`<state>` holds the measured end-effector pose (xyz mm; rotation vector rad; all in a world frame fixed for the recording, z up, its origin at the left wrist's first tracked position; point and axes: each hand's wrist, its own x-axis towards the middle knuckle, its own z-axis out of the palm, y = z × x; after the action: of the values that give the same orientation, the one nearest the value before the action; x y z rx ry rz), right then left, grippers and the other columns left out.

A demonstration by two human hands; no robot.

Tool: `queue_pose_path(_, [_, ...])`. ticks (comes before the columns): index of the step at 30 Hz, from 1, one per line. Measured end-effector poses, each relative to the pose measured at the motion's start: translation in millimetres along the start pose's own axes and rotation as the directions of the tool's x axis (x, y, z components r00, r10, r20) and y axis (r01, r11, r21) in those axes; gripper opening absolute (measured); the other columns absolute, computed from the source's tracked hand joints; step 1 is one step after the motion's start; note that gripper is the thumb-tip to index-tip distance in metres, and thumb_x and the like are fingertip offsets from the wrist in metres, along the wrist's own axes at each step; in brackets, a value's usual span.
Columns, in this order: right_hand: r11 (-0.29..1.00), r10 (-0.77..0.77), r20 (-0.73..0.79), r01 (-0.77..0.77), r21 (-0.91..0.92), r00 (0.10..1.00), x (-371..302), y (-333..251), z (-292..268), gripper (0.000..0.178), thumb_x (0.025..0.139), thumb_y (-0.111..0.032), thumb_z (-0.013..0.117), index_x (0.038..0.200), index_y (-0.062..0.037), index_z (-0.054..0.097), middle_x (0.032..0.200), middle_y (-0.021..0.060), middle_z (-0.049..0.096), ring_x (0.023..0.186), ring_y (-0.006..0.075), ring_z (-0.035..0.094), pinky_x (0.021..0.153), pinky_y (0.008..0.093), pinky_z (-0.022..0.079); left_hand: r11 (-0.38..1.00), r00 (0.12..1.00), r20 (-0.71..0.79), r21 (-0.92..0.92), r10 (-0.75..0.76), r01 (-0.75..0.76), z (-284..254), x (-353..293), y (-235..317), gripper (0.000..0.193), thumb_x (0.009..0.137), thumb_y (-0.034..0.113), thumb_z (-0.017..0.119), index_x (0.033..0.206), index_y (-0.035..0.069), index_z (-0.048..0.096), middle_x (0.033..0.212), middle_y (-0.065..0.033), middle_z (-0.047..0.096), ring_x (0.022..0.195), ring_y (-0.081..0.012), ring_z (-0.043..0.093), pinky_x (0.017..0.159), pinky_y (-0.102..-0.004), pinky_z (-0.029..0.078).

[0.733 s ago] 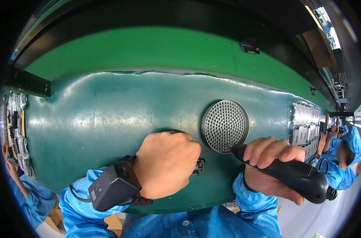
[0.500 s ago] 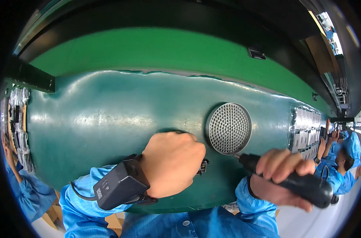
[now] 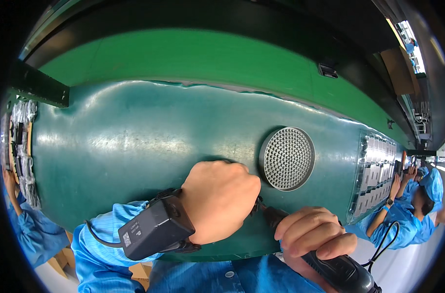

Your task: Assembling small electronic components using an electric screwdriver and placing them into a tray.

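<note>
My left hand (image 3: 222,200) is closed, knuckles up, above the near part of the table. From under its fingers sticks the edge of a small dark part (image 3: 256,207), most of it hidden by the hand. My right hand (image 3: 308,232) is wrapped around a black electric screwdriver (image 3: 337,272), which slants toward the left hand. Its tip is at or very close to the small part; I cannot tell whether they touch. Just beyond the tip stands a round metal dish (image 3: 263,161), its bottom covered with rows of small screw-like dots.
A green mat (image 3: 115,171) covers the table, with a green panel (image 3: 183,58) behind. At right lies a clear tray of pale rectangular parts (image 3: 374,176), with co-workers in blue (image 3: 403,219) beside it. Wrapped parts (image 3: 24,151) line the left edge, near another person's arm.
My right hand has swung left and nearer, bringing the screwdriver tip from the dish's edge to the small part. My left hand stays closed, nearly in the same place.
</note>
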<state>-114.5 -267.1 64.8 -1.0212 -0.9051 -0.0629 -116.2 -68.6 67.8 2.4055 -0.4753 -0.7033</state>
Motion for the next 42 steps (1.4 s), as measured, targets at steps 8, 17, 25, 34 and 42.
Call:
queue_pose_path(8, [0.999,-0.027,0.041,0.025,0.044,0.999,-4,15,0,0.074,0.090,-0.067,0.067,0.115,0.0009,0.053,0.079,0.0170,0.060,0.059,0.0280,0.059,0.051,0.0412,0.050,1.000,1.000,0.009,-0.023,-0.009,0.009,1,-1,-2,0.018,0.066,0.004,0.070,0.083,-0.001,0.067,0.089,-0.0153,0.069,0.088,-0.0376,0.070,0.073,-0.0470,0.058])
queue_pose_path(17, [0.999,0.035,0.119,-0.032,-0.033,0.992,-6,14,-10,0.020,0.089,-0.004,0.070,0.097,0.0006,0.052,0.080,0.0177,0.066,0.062,0.0289,0.065,0.054,0.0433,0.057,1.000,1.000,-0.026,0.028,-0.003,0.003,-1,-1,3,0.018,0.066,0.004,0.071,0.083,0.000,0.067,0.089,-0.0143,0.068,0.087,-0.0367,0.070,0.073,-0.0461,0.058])
queue_pose_path(25, [1.000,0.005,-0.123,-0.003,0.014,0.992,-7,18,-3,0.061,0.091,-0.059,0.070,0.107,-0.0026,0.054,0.075,0.0138,0.063,0.056,0.0257,0.060,0.047,0.0376,0.052,0.998,1.000,-0.021,0.053,-0.022,0.023,4,1,3,0.014,0.068,0.002,0.070,0.082,0.003,0.067,0.090,-0.0123,0.068,0.087,-0.0358,0.070,0.072,-0.0459,0.058])
queue_pose_path(34, [0.996,-0.059,-0.262,0.038,-0.082,0.963,6,0,-41,0.078,0.088,-0.075,0.063,0.118,-0.0042,0.050,0.078,0.0114,0.058,0.061,0.0232,0.056,0.050,0.0379,0.050,0.998,1.000,-0.005,0.067,-0.011,0.011,3,-1,1,0.010,0.071,0.004,0.069,0.081,0.003,0.067,0.088,-0.0120,0.068,0.085,-0.0362,0.070,0.071,-0.0470,0.057])
queue_pose_path(42, [0.999,0.040,-0.241,-0.044,-0.009,0.970,-1,14,-45,0.084,0.085,-0.080,0.060,0.117,-0.0035,0.050,0.080,0.0121,0.058,0.064,0.0245,0.058,0.052,0.0390,0.050,0.999,1.000,-0.018,0.050,-0.009,0.010,1,-1,0,0.008,0.075,0.006,0.070,0.082,0.002,0.067,0.089,-0.0130,0.068,0.086,-0.0370,0.070,0.072,-0.0486,0.057])
